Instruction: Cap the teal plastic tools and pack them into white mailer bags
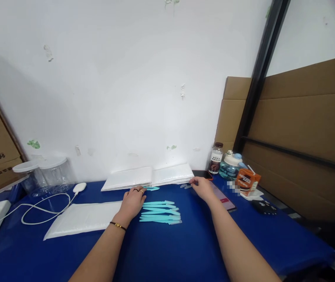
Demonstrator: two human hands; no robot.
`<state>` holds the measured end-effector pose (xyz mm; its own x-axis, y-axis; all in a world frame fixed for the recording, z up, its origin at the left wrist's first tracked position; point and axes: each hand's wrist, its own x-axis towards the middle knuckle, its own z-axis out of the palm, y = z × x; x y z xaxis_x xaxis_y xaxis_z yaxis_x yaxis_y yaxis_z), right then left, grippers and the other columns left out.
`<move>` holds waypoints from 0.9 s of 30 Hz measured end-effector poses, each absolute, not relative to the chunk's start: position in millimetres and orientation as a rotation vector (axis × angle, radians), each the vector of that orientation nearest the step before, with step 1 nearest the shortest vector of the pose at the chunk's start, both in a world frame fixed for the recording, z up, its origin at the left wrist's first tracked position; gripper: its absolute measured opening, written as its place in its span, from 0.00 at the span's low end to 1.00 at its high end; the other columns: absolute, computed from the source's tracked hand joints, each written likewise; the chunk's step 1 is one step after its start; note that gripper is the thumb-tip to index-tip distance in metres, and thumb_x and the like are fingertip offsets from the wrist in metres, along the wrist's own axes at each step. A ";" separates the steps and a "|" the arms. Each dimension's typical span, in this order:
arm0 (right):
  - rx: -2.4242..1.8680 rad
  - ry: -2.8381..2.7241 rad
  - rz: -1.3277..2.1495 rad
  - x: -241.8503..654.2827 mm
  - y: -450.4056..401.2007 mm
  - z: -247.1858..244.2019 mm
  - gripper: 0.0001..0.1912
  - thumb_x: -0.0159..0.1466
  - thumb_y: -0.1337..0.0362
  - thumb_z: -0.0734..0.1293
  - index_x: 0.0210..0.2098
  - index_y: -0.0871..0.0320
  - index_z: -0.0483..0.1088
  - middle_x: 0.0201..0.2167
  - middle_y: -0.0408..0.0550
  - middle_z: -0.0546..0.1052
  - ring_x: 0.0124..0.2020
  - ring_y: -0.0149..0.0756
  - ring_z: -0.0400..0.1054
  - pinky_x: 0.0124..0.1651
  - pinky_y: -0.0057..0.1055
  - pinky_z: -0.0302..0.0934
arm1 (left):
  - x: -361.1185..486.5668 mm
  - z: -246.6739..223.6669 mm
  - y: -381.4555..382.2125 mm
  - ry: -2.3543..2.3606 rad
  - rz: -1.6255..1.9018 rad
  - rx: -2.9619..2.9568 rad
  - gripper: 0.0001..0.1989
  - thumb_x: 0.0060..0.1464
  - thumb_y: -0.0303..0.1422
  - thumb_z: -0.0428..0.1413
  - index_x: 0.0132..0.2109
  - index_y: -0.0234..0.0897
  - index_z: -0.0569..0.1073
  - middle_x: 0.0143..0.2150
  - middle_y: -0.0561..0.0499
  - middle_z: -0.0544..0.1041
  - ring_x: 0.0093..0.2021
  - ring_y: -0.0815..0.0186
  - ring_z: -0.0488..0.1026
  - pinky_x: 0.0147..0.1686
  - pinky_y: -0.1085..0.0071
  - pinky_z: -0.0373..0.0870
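Note:
My left hand (134,200) is closed near the wall, its fingertips on a turquoise eyebrow razor (153,188) that sticks out to the right. Just below it, several more turquoise eyebrow razors (160,213) lie side by side in a row, blade ends to the right. My right hand (201,187) has thumb and fingers drawn together in a pinch; whatever is between them is too small to make out. Beside those fingertips lie small translucent grey pieces (184,186), which look like blade covers.
Two stacks of white padded envelopes (127,178) lean at the wall; another envelope (82,219) lies left. A white cable (42,196) and clear jars (54,176) are farther left. On the right are a phone (224,197), brown-capped bottle (215,158), teal bottle (229,168) and orange carton (248,182).

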<state>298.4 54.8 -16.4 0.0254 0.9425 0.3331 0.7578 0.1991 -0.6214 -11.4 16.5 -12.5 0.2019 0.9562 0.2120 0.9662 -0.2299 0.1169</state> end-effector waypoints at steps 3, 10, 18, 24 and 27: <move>-1.704 -1.876 0.216 305.2 57.4 -23.0 0.10 0.53 0.72 0.63 0.32 0.56 0.74 0.33 0.47 0.77 0.36 0.37 0.69 0.39 0.30 0.58 | -15.6 -13.6 18.9 -1.912 -0.359 -2.414 0.16 0.57 0.33 0.46 0.51 0.46 0.68 0.52 0.48 0.70 0.52 0.60 0.63 0.47 0.63 0.58; -1.682 -2.065 0.152 290.7 48.6 -22.4 0.05 0.54 0.69 0.64 0.27 0.57 0.73 0.32 0.48 0.75 0.33 0.35 0.67 0.35 0.27 0.56 | -18.0 -11.0 17.0 -1.922 -0.400 -2.363 0.14 0.55 0.36 0.49 0.49 0.47 0.70 0.50 0.49 0.70 0.53 0.58 0.61 0.46 0.64 0.58; -1.434 -2.189 0.199 265.8 44.3 -25.6 0.05 0.52 0.74 0.63 0.25 0.60 0.69 0.29 0.47 0.73 0.30 0.32 0.65 0.33 0.25 0.55 | -20.8 -9.0 21.1 -1.857 -0.421 -2.481 0.07 0.54 0.32 0.49 0.35 0.40 0.71 0.37 0.51 0.74 0.40 0.64 0.69 0.37 0.71 0.60; -1.194 -2.092 0.516 247.4 35.9 -20.6 0.07 0.58 0.67 0.61 0.31 0.59 0.70 0.24 0.43 0.72 0.24 0.29 0.62 0.28 0.23 0.54 | -15.5 -6.5 19.7 -1.770 -0.499 -2.500 0.11 0.58 0.31 0.45 0.32 0.39 0.70 0.35 0.51 0.74 0.38 0.65 0.70 0.37 0.71 0.59; -1.152 -2.071 0.563 241.0 32.6 -17.7 0.08 0.58 0.65 0.62 0.31 0.59 0.72 0.24 0.43 0.73 0.24 0.28 0.61 0.27 0.23 0.54 | -11.2 -4.1 18.1 -1.738 -0.581 -2.517 0.10 0.58 0.31 0.44 0.32 0.39 0.69 0.36 0.52 0.74 0.39 0.66 0.70 0.37 0.71 0.59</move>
